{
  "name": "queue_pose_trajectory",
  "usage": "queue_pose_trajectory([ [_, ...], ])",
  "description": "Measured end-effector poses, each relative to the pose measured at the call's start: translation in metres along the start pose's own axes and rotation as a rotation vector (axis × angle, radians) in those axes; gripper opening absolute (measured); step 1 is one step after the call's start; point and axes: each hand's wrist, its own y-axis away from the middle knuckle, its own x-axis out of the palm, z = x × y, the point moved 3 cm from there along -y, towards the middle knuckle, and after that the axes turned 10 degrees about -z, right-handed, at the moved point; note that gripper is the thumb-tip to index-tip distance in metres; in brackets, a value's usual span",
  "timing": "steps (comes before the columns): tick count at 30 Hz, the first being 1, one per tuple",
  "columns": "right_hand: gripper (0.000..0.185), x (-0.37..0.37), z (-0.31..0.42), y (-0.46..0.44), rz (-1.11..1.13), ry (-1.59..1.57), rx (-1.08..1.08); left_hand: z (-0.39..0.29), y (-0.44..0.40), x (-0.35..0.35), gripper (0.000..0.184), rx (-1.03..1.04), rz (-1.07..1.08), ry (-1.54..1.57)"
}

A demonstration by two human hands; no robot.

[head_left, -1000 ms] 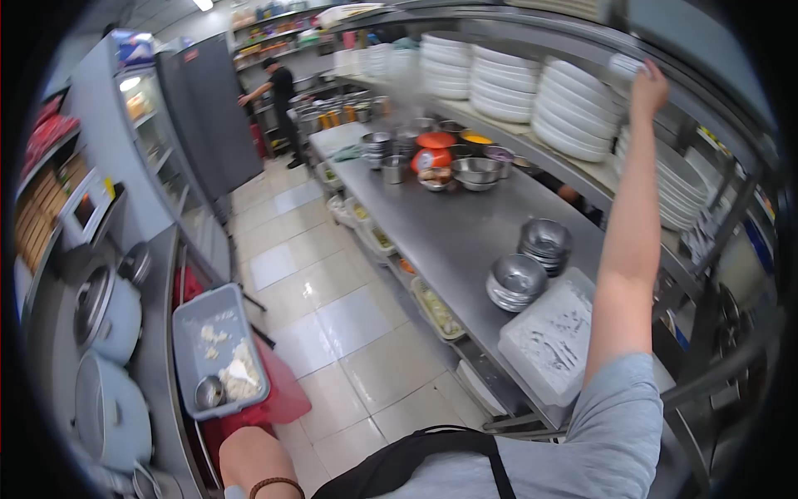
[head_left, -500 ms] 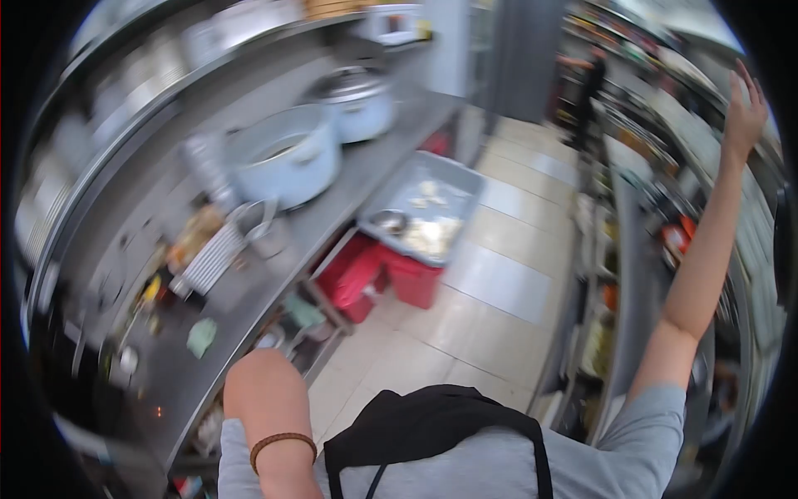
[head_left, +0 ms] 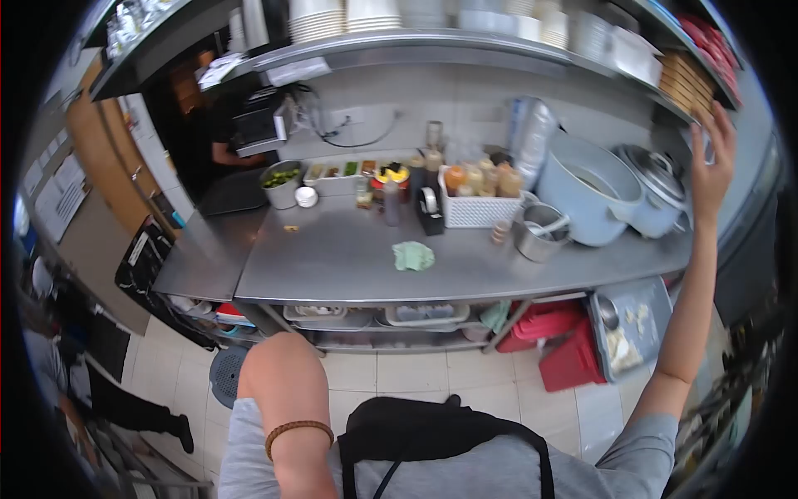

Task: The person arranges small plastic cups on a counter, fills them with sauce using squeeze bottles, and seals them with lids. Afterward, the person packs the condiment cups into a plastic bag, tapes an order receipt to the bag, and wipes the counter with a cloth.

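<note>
My right arm is stretched up along the right side, and my right hand (head_left: 712,158) is open with fingers spread and nothing in it. In the picture its fingertips overlap the slatted wooden stack (head_left: 686,81) on the upper shelf; I cannot tell if they touch. Left of that hand stand a lidded pot (head_left: 652,200) and a large pale blue pot (head_left: 582,200). My left arm is bent, its elbow forward, with a braided brown band (head_left: 299,429) around it; the left hand lies outside the picture.
A steel counter (head_left: 332,258) carries a green cloth (head_left: 413,256), a white basket (head_left: 482,209) of bottles and a metal pitcher (head_left: 536,245). Below it are red bins (head_left: 569,366) and a grey tub (head_left: 640,287). One person (head_left: 62,374) stands at left; another is behind the counter.
My view has swung left, from the aisle to face the counter. The right hand stays raised with its fingers apart, and the left arm remains bent.
</note>
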Motion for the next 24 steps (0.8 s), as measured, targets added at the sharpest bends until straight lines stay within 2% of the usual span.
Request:
queue_pose_trajectory([
  [3, 0.023, 0.091, 0.052, 0.038, 0.251, -0.235, 0.028, 0.018, 0.019, -0.015, 0.032, 0.047, 0.079, -0.098],
  [6, 0.019, 0.176, 0.084, 0.132, 0.592, -0.404, 0.125, 0.033, 0.046, -0.025, 0.035, 0.098, 0.174, -0.122],
  [7, 0.013, 0.195, 0.101, 0.165, 0.7, -0.504, 0.228, 0.041, 0.057, -0.03, 0.037, 0.129, 0.212, -0.089],
  [8, 0.008, 0.22, 0.112, 0.205, 0.863, -0.593, 0.134, 0.046, 0.073, -0.043, 0.037, 0.146, 0.241, -0.106],
  [9, 0.007, 0.232, 0.129, 0.235, 0.888, -0.7, 0.12, 0.045, 0.093, -0.066, 0.041, 0.16, 0.18, -0.117],
  [10, 0.008, 0.245, 0.143, 0.279, 1.0, -0.71, 0.321, 0.049, 0.104, -0.082, 0.04, -0.012, 0.202, -0.16],
  [11, 0.015, 0.266, 0.15, 0.339, 1.232, -0.719, 0.32, 0.051, 0.117, -0.098, 0.039, -0.183, 0.221, -0.207],
  [12, 0.017, 0.273, 0.171, 0.364, 1.433, -0.65, 0.317, 0.071, 0.137, -0.101, 0.036, -0.217, 0.256, -0.391],
  [13, 0.022, 0.284, 0.185, 0.416, 1.332, -0.751, 0.192, 0.092, 0.157, -0.104, 0.035, -0.248, 0.304, -0.574],
  [15, 0.023, 0.28, 0.233, 0.443, 1.363, -0.804, 0.293, 0.097, 0.19, -0.148, 0.034, -0.601, 0.628, -0.957],
  [16, 0.024, 0.281, 0.256, 0.467, 1.375, -0.82, 0.325, 0.1, 0.211, -0.162, 0.034, -0.75, 0.636, -1.058],
  [17, 0.024, 0.281, 0.281, 0.494, 1.378, -0.795, 0.268, 0.102, 0.231, -0.176, 0.034, -0.908, 0.639, -1.156],
  [18, 0.024, 0.282, 0.303, 0.511, 1.38, -0.767, 0.215, 0.098, 0.248, -0.194, 0.034, -0.916, 0.644, -1.163],
  [20, 0.026, 0.279, 0.342, 0.508, 1.407, -0.977, 0.248, 0.095, 0.284, -0.237, 0.031, -1.046, 0.763, -1.236],
  [21, 0.026, 0.279, 0.354, 0.5, 1.425, -0.967, 0.272, 0.096, 0.297, -0.257, 0.031, -1.072, 0.774, -1.219],
  [23, 0.025, 0.279, 0.373, 0.474, 1.619, -1.181, 0.342, 0.096, 0.324, -0.3, 0.031, -1.241, 0.762, -1.329],
  [24, 0.025, 0.286, 0.373, 0.461, 1.691, -1.108, 0.445, 0.099, 0.337, -0.322, 0.031, -1.269, 0.756, -1.341],
])
